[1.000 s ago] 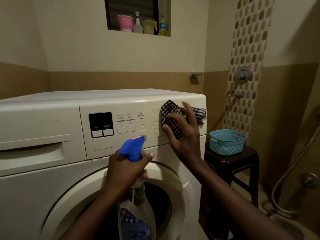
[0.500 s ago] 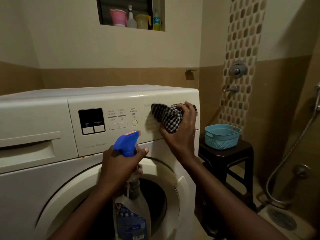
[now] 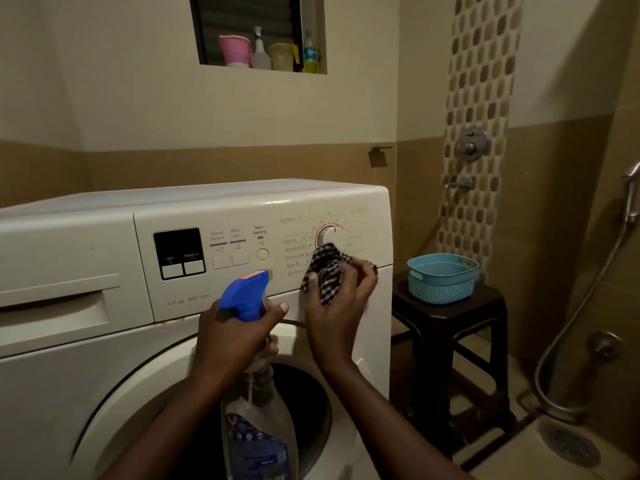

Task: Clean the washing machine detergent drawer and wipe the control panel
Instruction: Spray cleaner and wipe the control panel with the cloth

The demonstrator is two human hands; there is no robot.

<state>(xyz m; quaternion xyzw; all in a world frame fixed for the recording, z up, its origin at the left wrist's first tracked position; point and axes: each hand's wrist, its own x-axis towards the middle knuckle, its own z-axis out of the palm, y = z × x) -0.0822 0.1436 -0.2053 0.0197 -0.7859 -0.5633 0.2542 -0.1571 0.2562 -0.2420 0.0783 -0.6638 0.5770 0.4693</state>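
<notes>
A white front-loading washing machine (image 3: 86,368) fills the left and centre. Its control panel (image 3: 242,216) carries a dark display, buttons and a round program dial (image 3: 329,233). The detergent drawer (image 3: 59,299) sits closed at the panel's left. My right hand (image 3: 337,306) grips a black-and-white checked cloth (image 3: 325,268) against the panel's lower right, just under the dial. My left hand (image 3: 232,337) holds a spray bottle (image 3: 256,434) by its neck, blue trigger head (image 3: 246,294) pointing up in front of the door.
A dark plastic stool (image 3: 450,327) with a blue basket (image 3: 441,277) stands right of the machine. Shower taps, a hose and a floor drain (image 3: 568,445) are at the far right. A wall niche (image 3: 263,36) above holds jugs and bottles.
My right hand has drawn the cloth down from over the dial to the panel's lower edge, uncovering the dial. The left hand still holds the spray bottle in about the same place.
</notes>
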